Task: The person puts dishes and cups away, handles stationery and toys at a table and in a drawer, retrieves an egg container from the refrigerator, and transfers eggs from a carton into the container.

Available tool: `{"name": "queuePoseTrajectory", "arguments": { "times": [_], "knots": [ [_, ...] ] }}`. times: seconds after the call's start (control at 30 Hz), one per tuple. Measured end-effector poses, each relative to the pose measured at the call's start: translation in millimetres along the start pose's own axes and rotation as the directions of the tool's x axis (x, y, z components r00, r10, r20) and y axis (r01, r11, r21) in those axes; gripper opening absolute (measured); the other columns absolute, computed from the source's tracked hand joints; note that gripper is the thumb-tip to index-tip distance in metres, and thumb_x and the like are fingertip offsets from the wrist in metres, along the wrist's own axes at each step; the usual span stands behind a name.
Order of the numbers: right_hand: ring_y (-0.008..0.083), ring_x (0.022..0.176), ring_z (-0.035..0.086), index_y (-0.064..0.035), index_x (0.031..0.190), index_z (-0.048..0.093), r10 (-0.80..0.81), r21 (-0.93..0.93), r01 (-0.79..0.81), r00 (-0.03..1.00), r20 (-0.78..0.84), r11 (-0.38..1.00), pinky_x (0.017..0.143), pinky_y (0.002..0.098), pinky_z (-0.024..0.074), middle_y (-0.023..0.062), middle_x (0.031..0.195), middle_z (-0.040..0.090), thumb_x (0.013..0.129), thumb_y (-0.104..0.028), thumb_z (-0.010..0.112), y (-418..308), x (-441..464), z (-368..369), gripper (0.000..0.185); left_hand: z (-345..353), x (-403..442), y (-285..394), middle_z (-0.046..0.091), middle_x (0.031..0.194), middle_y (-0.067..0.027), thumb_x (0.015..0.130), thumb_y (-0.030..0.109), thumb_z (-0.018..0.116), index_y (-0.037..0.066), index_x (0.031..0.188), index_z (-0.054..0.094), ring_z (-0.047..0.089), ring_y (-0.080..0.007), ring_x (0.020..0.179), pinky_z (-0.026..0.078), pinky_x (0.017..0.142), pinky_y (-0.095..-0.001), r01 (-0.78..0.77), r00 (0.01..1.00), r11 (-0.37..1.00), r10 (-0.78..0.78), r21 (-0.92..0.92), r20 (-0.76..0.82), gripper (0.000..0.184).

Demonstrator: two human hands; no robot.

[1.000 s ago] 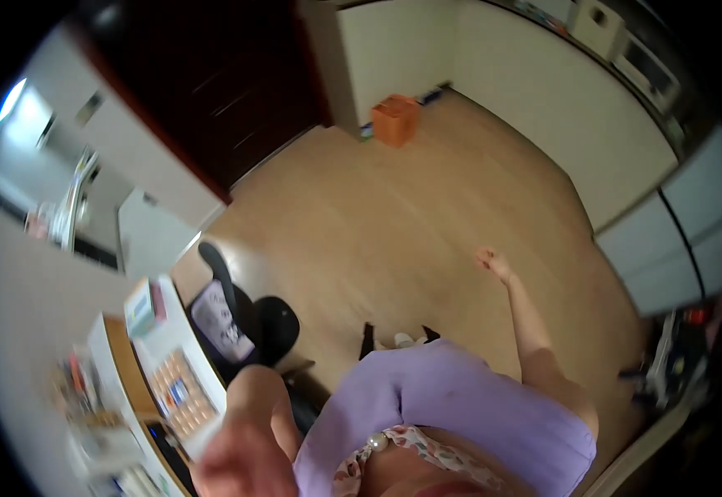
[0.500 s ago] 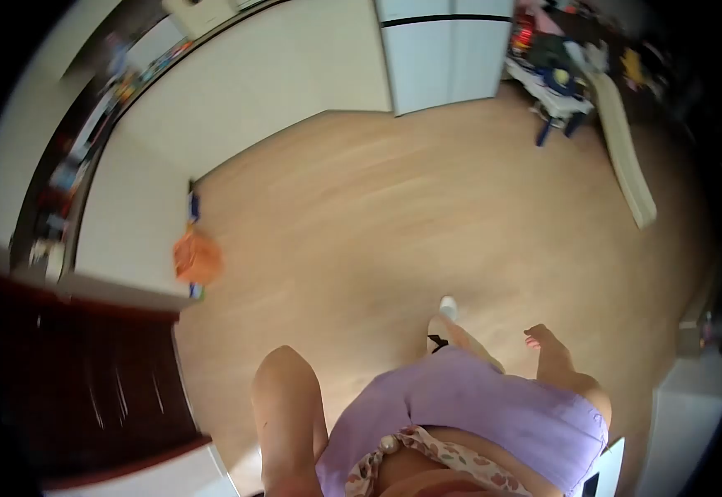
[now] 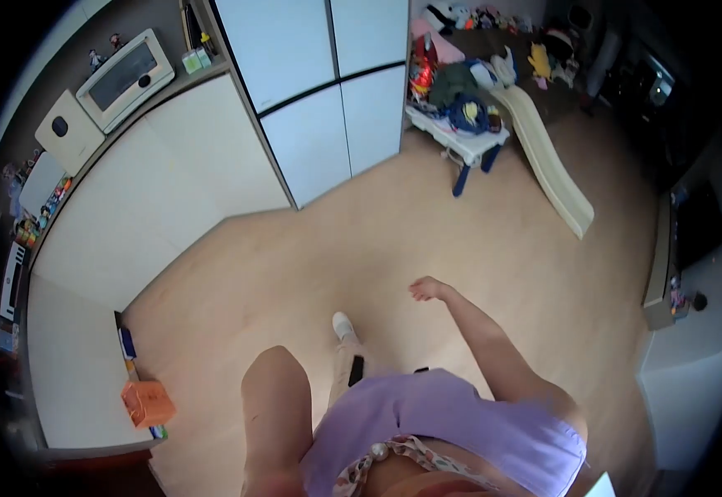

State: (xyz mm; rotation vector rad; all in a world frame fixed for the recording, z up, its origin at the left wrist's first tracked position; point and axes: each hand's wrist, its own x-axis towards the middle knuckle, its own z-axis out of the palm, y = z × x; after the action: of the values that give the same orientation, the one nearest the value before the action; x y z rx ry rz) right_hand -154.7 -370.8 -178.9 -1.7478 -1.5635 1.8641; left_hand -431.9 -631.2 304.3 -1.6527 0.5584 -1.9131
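Observation:
My right hand (image 3: 428, 289) swings out in front of my body over the wooden floor (image 3: 319, 265). Its fingers are loosely bent and partly apart, with nothing visible in them, and it touches nothing. On the left, only the bare arm (image 3: 275, 406) down to the bent elbow shows; my left hand is out of sight. Below are my purple sleeveless top (image 3: 452, 410) and a white shoe (image 3: 342, 325) on one stepping foot.
A tall white refrigerator (image 3: 303, 149) stands ahead, with low pale cabinets (image 3: 145, 190) to its left. An orange bag (image 3: 147, 403) sits by the cabinet end. Ahead right are a small white table (image 3: 467, 147) heaped with clothes and a cream slide (image 3: 547, 161).
My view has turned right, so the refrigerator, table and slide sit further left and lower. My right hand has swung forward and inward. A different part of the stride shows.

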Motion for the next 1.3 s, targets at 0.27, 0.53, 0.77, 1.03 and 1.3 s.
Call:
{"name": "queuePoseTrajectory", "arguments": {
  "times": [0.27,0.53,0.77,1.03,1.3],
  "knots": [
    [0.0134,0.083,0.057,-0.0079,0.104,0.059,-0.524,-0.135,0.517,0.851,-0.023,0.845,0.073,0.0290,0.0465,0.0036,0.093,0.061,0.084,-0.017,0.056,-346.4,221.0,-161.5,0.022,-23.4,-171.9,-246.9,0.040,0.058,0.0032,0.085,0.028,0.047,0.012,0.078,0.048,0.034,-0.0112,0.048,0.026,0.045,-0.0259,-0.142,0.990,0.895,0.120,-0.423,-0.079,0.018],
    [0.0143,0.101,0.053,-0.0035,0.108,0.057,-0.621,-0.792,0.610,-0.611,-0.491,0.027,0.089,0.0302,0.0409,0.0061,0.108,0.057,0.089,-0.022,0.051,-598.0,-51.0,-356.2,0.027,-76.3,-176.7,-442.5,0.052,0.099,-0.0091,0.081,0.045,0.046,0.011,0.096,0.059,0.044,-0.0298,0.095,0.032,0.079,-0.0459,0.264,0.942,0.931,-0.304,-0.252,-0.139,0.039],
    [0.0160,0.104,0.050,-0.0044,0.111,0.055,-0.677,-0.787,0.016,-0.501,-0.540,0.617,0.090,0.0311,0.0393,0.0066,0.111,0.055,0.087,-0.021,0.052,-650.6,22.9,-589.0,0.029,-26.4,-313.9,-580.2,0.048,0.106,-0.0095,0.082,0.046,0.048,0.012,0.104,0.053,0.041,-0.0306,0.101,0.030,0.083,-0.0462,0.467,0.706,0.884,-0.382,0.014,0.596,0.041],
    [0.0179,0.108,0.047,-0.0054,0.114,0.053,-0.679,-0.698,0.064,-0.183,-0.711,0.713,0.092,0.0321,0.0375,0.0071,0.115,0.052,0.085,-0.021,0.054,-665.6,180.7,-699.1,0.033,25.5,-388.7,-689.3,0.043,0.115,-0.0100,0.082,0.046,0.049,0.013,0.112,0.045,0.038,-0.0315,0.107,0.027,0.089,-0.0466,0.466,0.264,0.804,-0.524,0.369,0.810,0.045],
    [0.0198,0.111,0.045,-0.0064,0.117,0.051,-0.679,-0.694,0.133,-0.147,-0.719,0.707,0.094,0.0331,0.0356,0.0077,0.119,0.049,0.083,-0.020,0.056,-685.8,229.6,-722.8,0.037,34.2,-433.0,-745.8,0.039,0.123,-0.0104,0.082,0.047,0.050,0.014,0.121,0.038,0.035,-0.0324,0.114,0.025,0.095,-0.0470,0.455,0.171,0.796,-0.519,0.400,0.838,0.052]
  ]
}}
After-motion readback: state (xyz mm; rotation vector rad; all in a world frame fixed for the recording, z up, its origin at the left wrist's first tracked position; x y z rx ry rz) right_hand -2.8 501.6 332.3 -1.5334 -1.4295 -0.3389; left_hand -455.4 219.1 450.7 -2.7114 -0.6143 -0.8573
